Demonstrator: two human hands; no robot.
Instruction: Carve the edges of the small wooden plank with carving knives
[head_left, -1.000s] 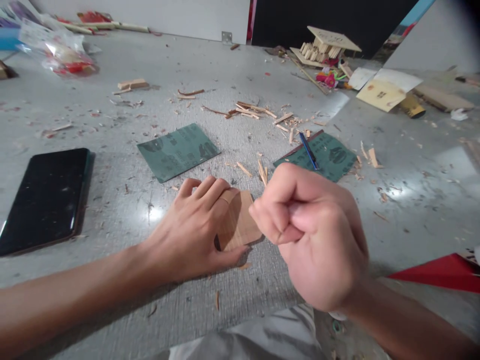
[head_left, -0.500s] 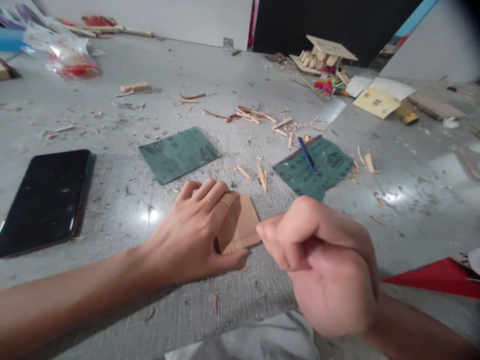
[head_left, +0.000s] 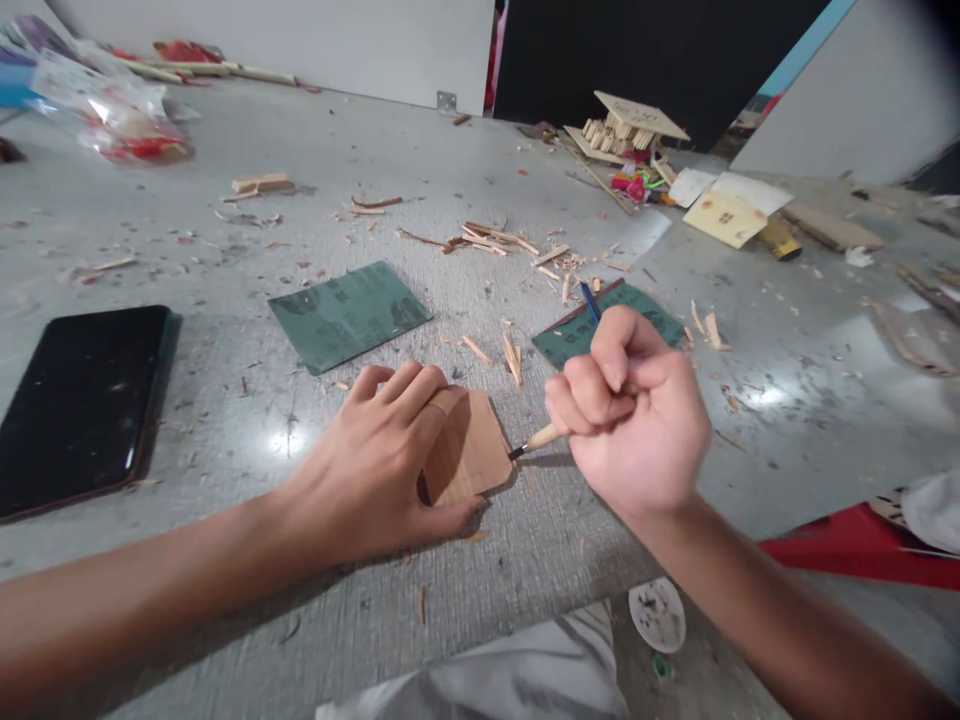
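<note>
A thin, flat piece of wood [head_left: 480, 445] with cut corners lies on the grey table. My left hand [head_left: 397, 445] grips it from the left, fingers over its far side and thumb along the near edge. My right hand [head_left: 637, 410] is closed around a carving knife [head_left: 544, 437] with a pale wooden handle. Its short dark blade meets the wood's right edge; most of the handle is hidden in the fist. Behind the right hand is a green sandpaper sheet [head_left: 570, 335], with a blue pen-like tool [head_left: 591, 302] partly covered by that hand.
Another sandpaper sheet [head_left: 349, 315] lies beyond my left hand, and a black phone [head_left: 79, 400] is at left. Wood shavings [head_left: 499, 238] litter the table. A small wooden model [head_left: 637, 120] stands at the back right. Below the near edge is a white round lid [head_left: 658, 615].
My right hand has moved up and away from me and turned, so the knife now shows with its tip at the wood's edge. My left hand keeps its hold.
</note>
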